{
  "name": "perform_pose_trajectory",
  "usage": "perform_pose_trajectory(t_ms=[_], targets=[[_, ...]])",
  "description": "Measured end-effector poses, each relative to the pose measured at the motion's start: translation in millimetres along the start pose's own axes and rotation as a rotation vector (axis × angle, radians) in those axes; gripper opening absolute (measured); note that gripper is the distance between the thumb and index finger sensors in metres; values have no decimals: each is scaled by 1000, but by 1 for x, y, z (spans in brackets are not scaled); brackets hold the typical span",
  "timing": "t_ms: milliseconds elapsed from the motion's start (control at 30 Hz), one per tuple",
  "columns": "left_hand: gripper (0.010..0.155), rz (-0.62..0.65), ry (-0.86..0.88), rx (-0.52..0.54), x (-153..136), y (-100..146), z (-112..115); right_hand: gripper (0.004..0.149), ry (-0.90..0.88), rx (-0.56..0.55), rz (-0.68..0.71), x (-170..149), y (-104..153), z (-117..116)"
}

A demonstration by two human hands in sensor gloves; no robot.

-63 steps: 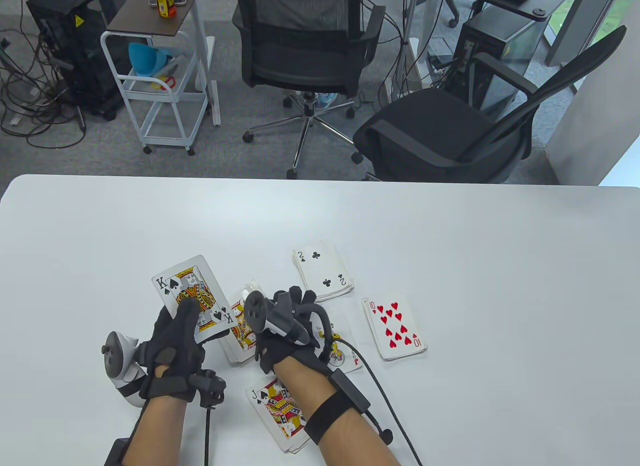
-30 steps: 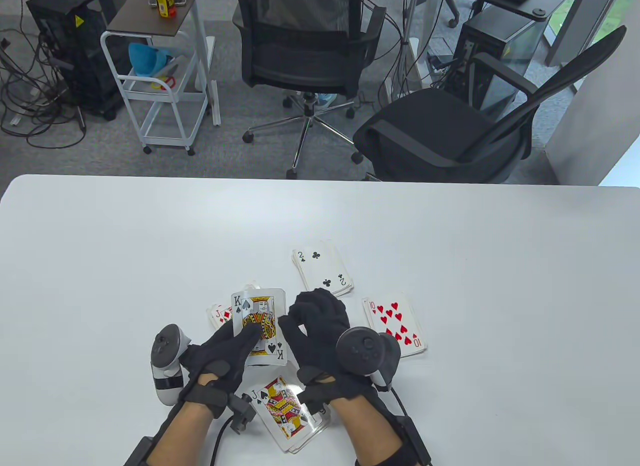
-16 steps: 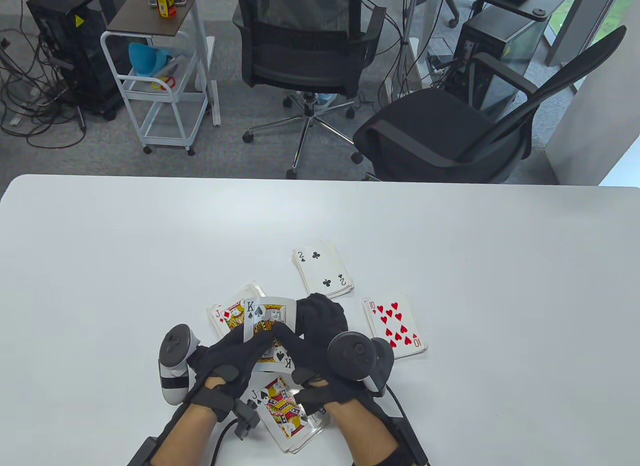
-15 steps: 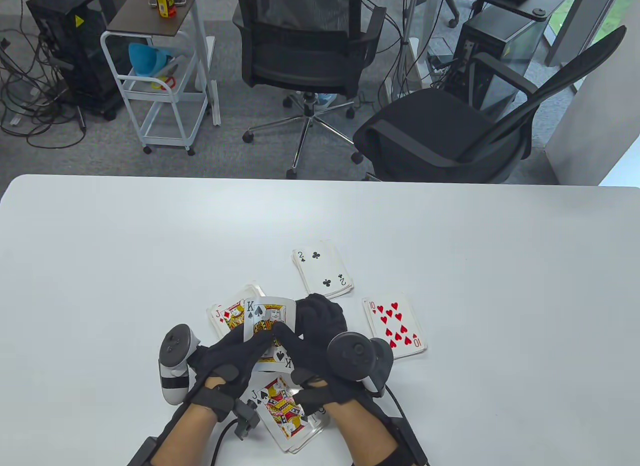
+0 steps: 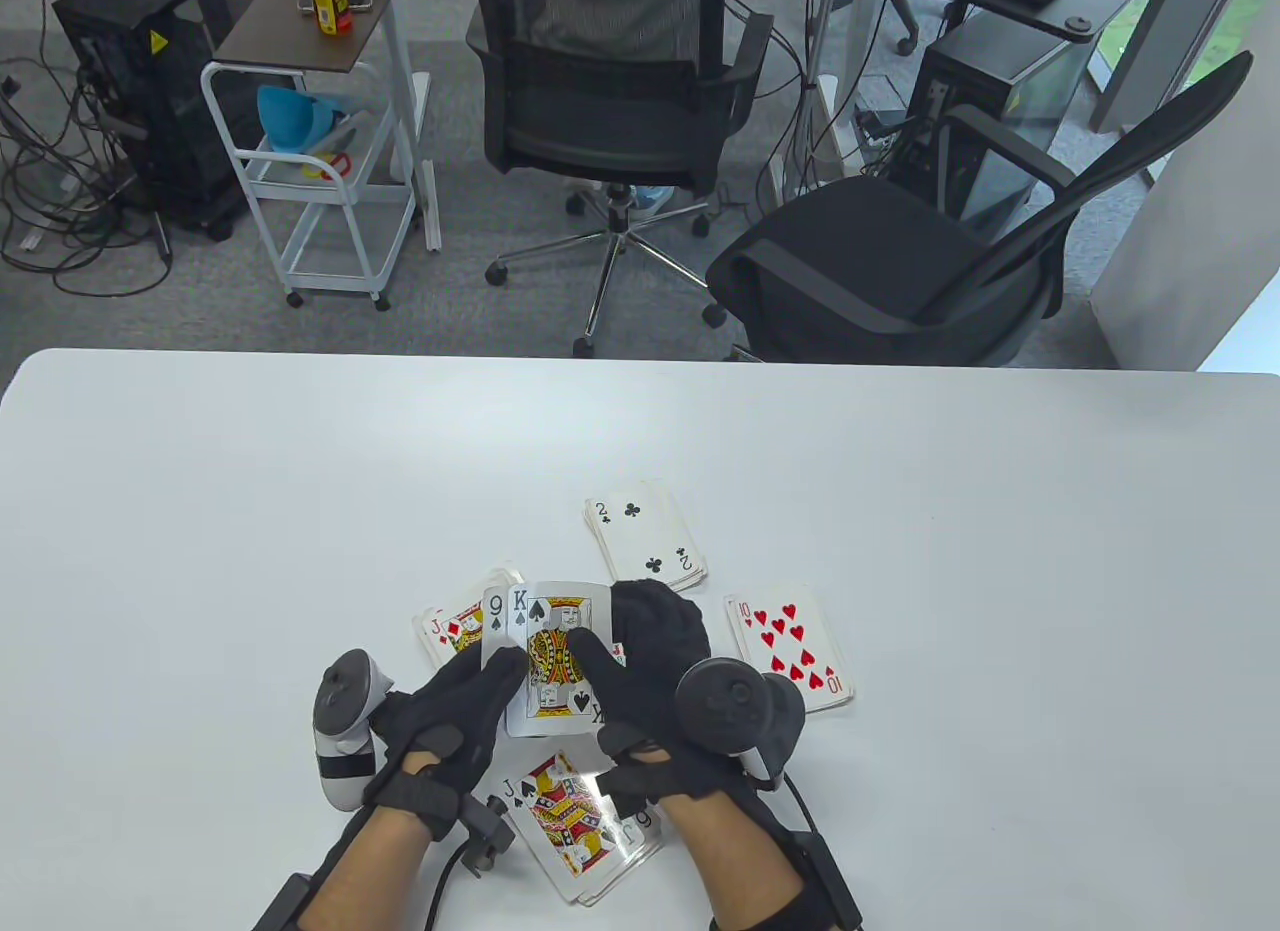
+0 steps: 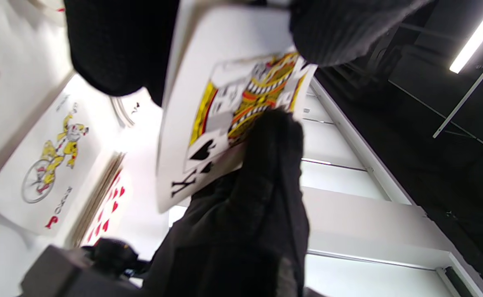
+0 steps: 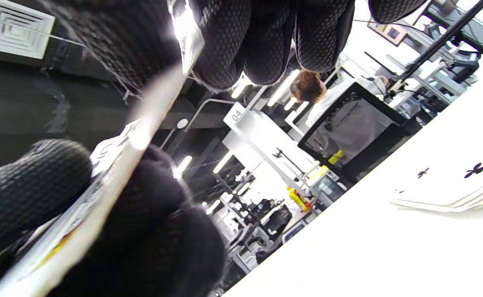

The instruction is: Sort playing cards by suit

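Black spade pips on the king of spades (image 5: 556, 661), held face up above the counter (image 5: 250, 491), just over the near piles. Fanned behind its left edge, a nine of spades (image 5: 496, 626), only its corner showing. Pinched from the left by the left hand (image 5: 455, 706), thumb on the face; gripped from the right by the right hand (image 5: 650, 671), thumb on the face and fingers (image 7: 262, 37) curled behind the cards. Both hands closed on the small fan. Beneath, at left, a pile topped by a jack of diamonds (image 5: 450, 636); nearer, between the wrists, a pile topped by a jack of spades (image 5: 565, 816). Farther off, a pile topped by the two of clubs (image 5: 645, 536); to the right, a pile topped by the ten of hearts (image 5: 790, 651). In the left wrist view, a joker (image 6: 47, 165) lying flat beside the hearts pile
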State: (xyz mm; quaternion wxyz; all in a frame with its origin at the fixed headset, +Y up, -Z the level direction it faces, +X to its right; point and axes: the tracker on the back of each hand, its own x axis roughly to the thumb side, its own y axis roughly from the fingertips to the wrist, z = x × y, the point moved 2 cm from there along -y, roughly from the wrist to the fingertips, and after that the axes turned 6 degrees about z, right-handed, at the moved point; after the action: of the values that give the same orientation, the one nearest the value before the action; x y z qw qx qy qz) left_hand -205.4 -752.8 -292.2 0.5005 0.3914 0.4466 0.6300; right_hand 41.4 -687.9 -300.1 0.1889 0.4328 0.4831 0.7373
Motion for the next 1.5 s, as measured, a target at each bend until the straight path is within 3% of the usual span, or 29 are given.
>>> perform_pose_trajectory(t_ms=[100,267,367,467,600,733,867,1033,1167,1267,1400,1500], targets=[[49,31,14,67,8,2,-12,41,-1,26,-59,-10,-3,6],[47,114,88,208,23,9,-39,36,-1,171,-186,-29,-9,12],[47,132,109,245,27,11,-47,36,13,415,-223,-28,-8,-3],[47,130,110,239,27,11,-46,36,22,732,-239,-19,1,-34],[47,122,106,225,25,10,-41,37,207,900,-205,-3,14,-67],[47,112,94,215,23,10,-41,39,471,877,-194,-1,18,-81],[47,94,94,200,20,8,-39,44,510,845,-194,-3,17,-79],[48,73,72,166,17,7,-32,45,393,598,-134,2,6,-50],[48,50,9,139,15,5,-24,46,154,274,-76,2,0,-20],[48,25,-16,94,12,3,-17,48,11,139,-48,0,-1,-6],[48,2,-60,31,8,0,-8,52,-108,91,-50,-3,0,-2],[48,-6,-103,-15,7,-1,-2,55,-102,94,-34,-2,0,-3]])
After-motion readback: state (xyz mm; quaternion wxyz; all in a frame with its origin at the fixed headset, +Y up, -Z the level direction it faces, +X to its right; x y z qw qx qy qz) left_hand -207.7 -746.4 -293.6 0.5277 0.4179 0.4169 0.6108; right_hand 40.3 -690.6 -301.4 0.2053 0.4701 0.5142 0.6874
